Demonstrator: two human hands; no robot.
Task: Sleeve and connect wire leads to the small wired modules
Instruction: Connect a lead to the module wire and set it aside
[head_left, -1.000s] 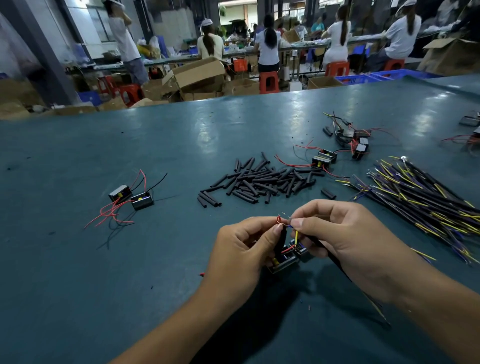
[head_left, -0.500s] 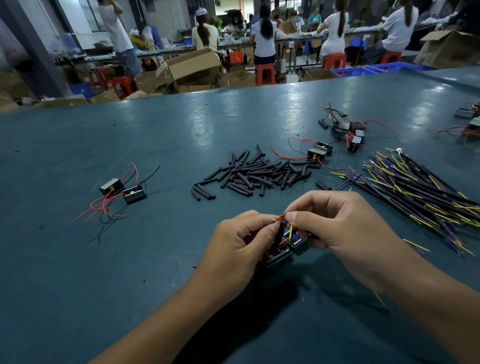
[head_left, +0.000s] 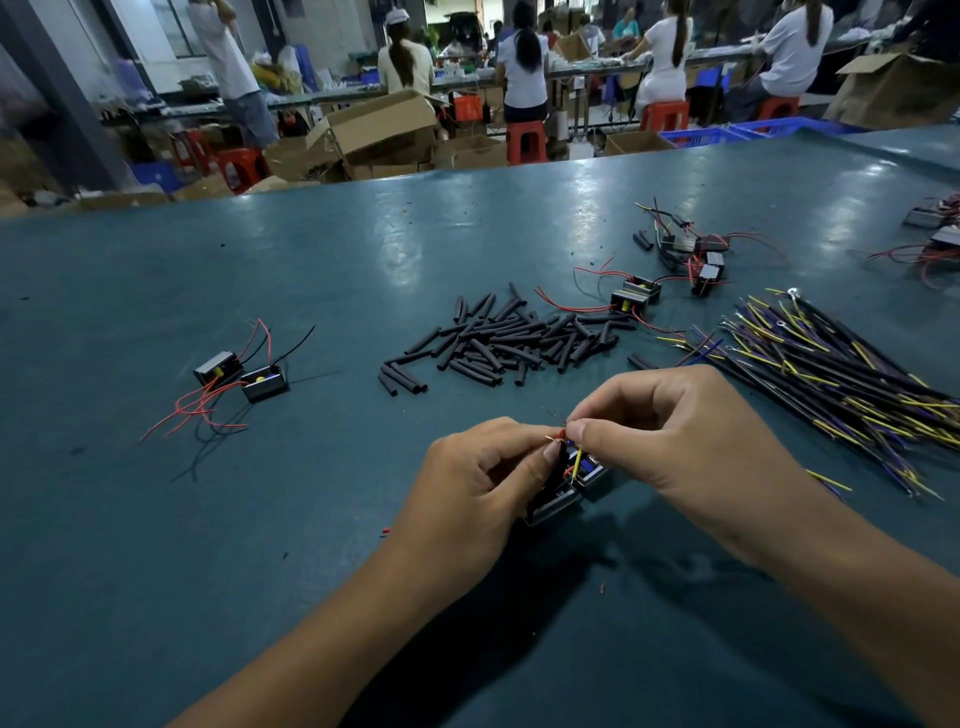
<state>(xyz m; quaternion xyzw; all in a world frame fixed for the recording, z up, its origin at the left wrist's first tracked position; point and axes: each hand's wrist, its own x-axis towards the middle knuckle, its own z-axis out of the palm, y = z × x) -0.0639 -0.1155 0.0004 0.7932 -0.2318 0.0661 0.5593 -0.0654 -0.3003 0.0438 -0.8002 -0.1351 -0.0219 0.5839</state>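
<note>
Teal worktable (head_left: 260, 519), cardboard boxes (head_left: 384, 130), red stools (head_left: 524, 140) — workers at rear bench (head_left: 571, 73)

The left hand (head_left: 483, 478) covered most of the module (head_left: 558, 501) it held, and the wire ends pinched under the right hand (head_left: 675, 441) (thumb and forefinger) were too small to tell apart. The wire bundle (head_left: 841, 374) ran off the right edge.

My left hand (head_left: 483, 473) and right hand (head_left: 670, 436) pinch wire ends (head_left: 563, 434) above module (head_left: 584, 475); sleeve pile (head_left: 509, 340) at 12 o'clock.
</note>
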